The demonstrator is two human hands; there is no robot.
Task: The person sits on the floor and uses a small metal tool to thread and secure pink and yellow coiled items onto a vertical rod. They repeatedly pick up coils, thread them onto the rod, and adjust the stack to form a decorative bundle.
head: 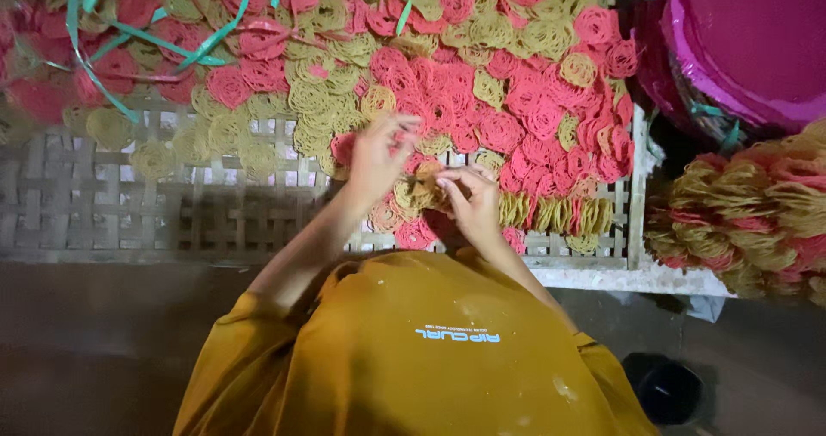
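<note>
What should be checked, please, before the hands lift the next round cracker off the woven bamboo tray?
1. Left hand free to pick: cannot tell; its fingers are blurred over the pink crackers.
2. Right hand on the work: ok; it rests on the gathered stack of crackers at the tray's near edge.
3. Loose crackers within reach: ok; pink and yellow ones lie just beyond both hands.
4. Woven bamboo tray has bare room: ok; its left part is uncovered.
5. Green straps away from the hands: ok; they lie at the far left.
</note>
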